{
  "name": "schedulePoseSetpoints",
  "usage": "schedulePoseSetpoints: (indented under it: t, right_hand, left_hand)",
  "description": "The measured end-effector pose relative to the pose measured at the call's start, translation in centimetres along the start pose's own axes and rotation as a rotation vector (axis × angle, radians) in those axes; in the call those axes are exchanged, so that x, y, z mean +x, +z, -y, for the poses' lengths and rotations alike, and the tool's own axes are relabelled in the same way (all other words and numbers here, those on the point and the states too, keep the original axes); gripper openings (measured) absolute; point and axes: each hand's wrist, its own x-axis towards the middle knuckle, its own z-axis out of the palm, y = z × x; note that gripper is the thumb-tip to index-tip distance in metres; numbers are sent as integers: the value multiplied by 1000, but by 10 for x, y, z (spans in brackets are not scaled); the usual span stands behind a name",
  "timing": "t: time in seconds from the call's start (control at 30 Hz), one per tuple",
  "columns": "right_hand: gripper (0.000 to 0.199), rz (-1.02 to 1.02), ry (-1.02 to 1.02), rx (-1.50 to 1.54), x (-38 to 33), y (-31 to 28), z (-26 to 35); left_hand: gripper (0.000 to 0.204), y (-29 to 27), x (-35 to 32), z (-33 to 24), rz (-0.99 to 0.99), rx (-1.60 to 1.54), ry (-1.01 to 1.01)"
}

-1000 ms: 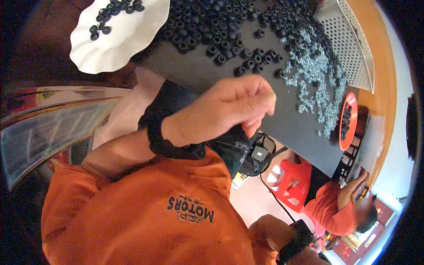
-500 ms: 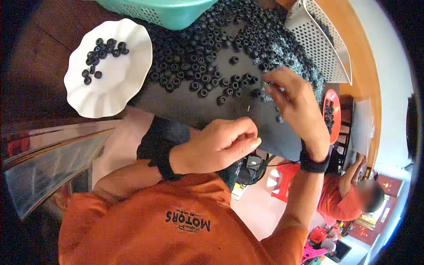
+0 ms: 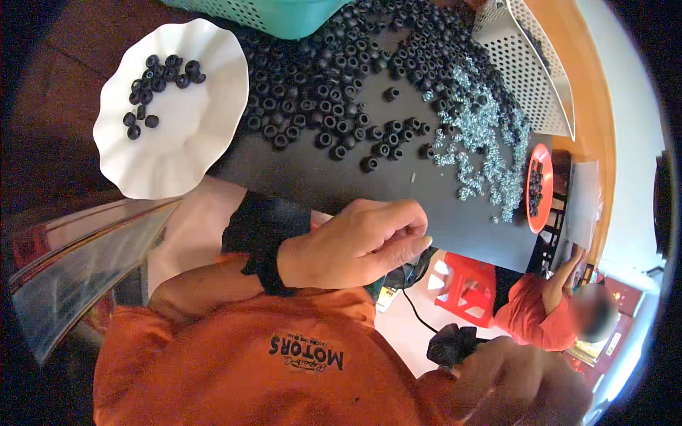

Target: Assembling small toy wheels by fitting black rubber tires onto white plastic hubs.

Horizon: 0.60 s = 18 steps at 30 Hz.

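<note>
My left hand [image 3: 359, 245] is just off the near edge of the dark tabletop [image 3: 284, 169], thumb and fingers closed in a pinch. Whatever is between the fingertips is hidden. At the lower right, close to the camera, my right hand [image 3: 526, 380] is smeared by motion, so its fingers cannot be read. Many small black ring-shaped pieces with holes [image 3: 312, 92] cover the table's far part. Beside them on the right lies a heap of small silvery pieces [image 3: 479, 121], like tiny springs. A single small pale pin [image 3: 413, 177] lies in front of the black pieces.
A white scalloped plate [image 3: 202, 135] at the left bears several black pieces. Behind stands a teal basket [image 3: 291, 18]; a white perforated basket [image 3: 529, 78] is at the far right. An orange-red plate [image 3: 541, 202] holds more. Beyond are a red stool [image 3: 465, 291] and another person [image 3: 536, 309].
My right hand has left the silvery heap and swung down and back toward me, uncovering the heap. My left hand stays pinched, slightly lower and farther right in view.
</note>
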Motion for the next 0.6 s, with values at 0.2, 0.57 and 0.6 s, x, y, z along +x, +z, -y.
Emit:
schedulePoseSetpoints:
  t: [0.2, 0.57, 0.6]
  right_hand:
    - [13, -38, 126, 557, 49, 24, 11]
    - [27, -129, 164, 1003, 94, 136, -69]
    - [27, -93, 79, 991, 102, 143, -69]
  left_hand:
    - [14, 6, 3, 2, 1, 30, 29]
    - [14, 7, -1, -2, -24, 68, 49]
    - [14, 8, -1, -3, -24, 64, 45]
